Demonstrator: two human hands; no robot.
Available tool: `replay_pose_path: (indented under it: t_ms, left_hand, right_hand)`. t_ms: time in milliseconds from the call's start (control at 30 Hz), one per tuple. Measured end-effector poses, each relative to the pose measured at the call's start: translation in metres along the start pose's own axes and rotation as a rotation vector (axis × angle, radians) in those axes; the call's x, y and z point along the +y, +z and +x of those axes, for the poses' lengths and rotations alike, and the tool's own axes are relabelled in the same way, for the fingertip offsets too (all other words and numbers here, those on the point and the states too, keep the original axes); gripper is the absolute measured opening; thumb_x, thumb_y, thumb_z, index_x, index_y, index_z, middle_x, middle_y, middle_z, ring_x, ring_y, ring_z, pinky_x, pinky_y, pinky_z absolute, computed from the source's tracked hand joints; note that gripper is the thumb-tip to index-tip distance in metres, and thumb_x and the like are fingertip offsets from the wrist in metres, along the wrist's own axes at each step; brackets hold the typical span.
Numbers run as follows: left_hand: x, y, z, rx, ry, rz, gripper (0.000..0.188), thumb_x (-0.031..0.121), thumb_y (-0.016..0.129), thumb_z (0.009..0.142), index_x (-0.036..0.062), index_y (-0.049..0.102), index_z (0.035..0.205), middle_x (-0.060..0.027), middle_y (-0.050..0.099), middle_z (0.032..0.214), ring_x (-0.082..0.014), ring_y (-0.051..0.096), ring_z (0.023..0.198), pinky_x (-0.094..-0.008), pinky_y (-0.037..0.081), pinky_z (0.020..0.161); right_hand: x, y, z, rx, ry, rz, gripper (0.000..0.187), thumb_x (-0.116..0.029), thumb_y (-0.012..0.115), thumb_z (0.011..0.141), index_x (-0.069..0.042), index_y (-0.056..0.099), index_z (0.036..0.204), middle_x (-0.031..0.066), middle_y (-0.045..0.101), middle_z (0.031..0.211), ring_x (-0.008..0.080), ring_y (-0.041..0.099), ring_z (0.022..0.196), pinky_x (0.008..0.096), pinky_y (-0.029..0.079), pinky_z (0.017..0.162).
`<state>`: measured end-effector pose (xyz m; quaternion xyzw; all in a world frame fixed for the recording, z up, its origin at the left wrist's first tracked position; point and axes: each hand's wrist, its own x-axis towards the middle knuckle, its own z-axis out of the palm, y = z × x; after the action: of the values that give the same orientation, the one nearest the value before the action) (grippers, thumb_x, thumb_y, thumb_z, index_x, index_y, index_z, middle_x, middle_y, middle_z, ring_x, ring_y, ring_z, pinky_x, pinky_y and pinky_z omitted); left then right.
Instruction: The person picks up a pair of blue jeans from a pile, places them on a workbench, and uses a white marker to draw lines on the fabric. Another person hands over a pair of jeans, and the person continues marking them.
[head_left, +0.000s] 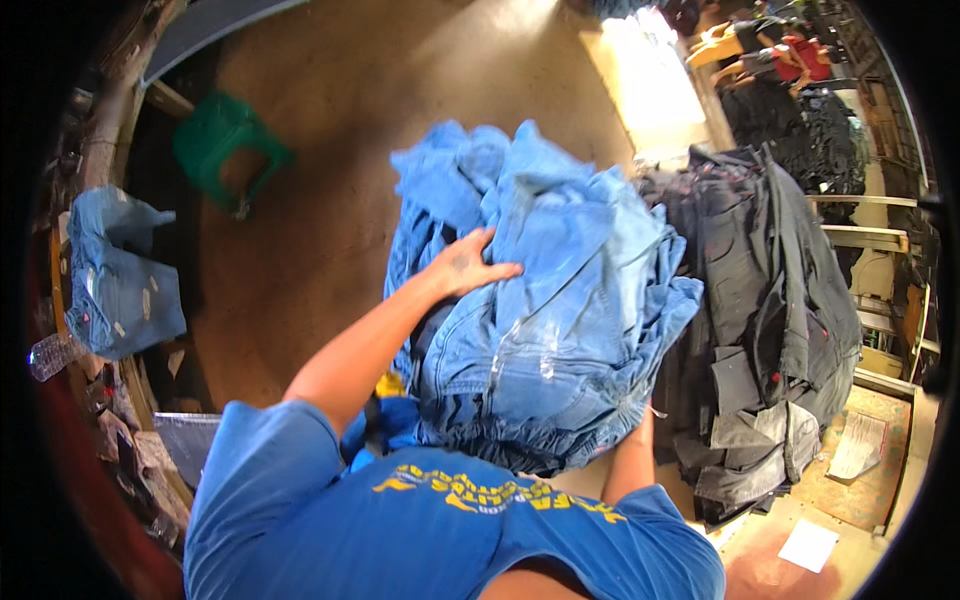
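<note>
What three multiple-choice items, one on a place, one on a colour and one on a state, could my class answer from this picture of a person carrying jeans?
1. Where does the left hand lie?
A. on top of the light blue jeans bundle
B. on the green stool
C. on the floor

2. What colour is the stack of jeans to the bundle's right?
A. red
B. dark grey-black
C. white

3. How is the bundle held?
A. hanging on a hook
B. lying flat on the floor
C. hugged against the person's chest

Answers: 1 A, the palm rests flat on the denim. 2 B, that pile is dark throughout. 3 C, both arms wrap it; the right hand is hidden beneath.
</note>
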<state>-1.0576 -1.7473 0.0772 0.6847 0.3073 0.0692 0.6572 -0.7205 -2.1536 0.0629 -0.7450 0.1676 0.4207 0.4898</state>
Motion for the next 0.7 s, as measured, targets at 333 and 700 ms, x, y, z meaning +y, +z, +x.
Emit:
replay_pose_path:
  t_ms: [333, 700]
  left_hand:
    - [0.018, -0.010, -0.011, 0.066, -0.098, 0.192, 0.138, 0.080, 0.084, 0.078, -0.0114, 0.032, 0.167, -0.0326, 0.043, 0.169, -0.0405, 0.042, 0.159, -0.0436, 0.031, 0.133]
    - [0.028, -0.013, -0.188, 0.897, 0.133, 0.309, 0.081, 0.042, 0.080, 0.100, 0.0124, 0.045, 0.167, -0.0205, 0.071, 0.144, -0.0331, 0.074, 0.119, -0.0454, 0.059, 0.104]
  right_hand:
    - [-0.135, 0.126, -0.103, 0.293, -1.499, -0.790, 0.036, -0.024, 0.063, 0.108, -0.002, 0.063, 0.135, 0.0157, 0.073, 0.125, 0.0318, 0.067, 0.111, 0.0558, 0.046, 0.102]
    - [-0.094, 0.194, -0.073, 0.096, -1.260, -1.090, 0.064, -0.055, 0.058, 0.108, -0.006, 0.060, 0.149, 0.0216, 0.072, 0.139, 0.0444, 0.065, 0.132, 0.0773, 0.027, 0.122]
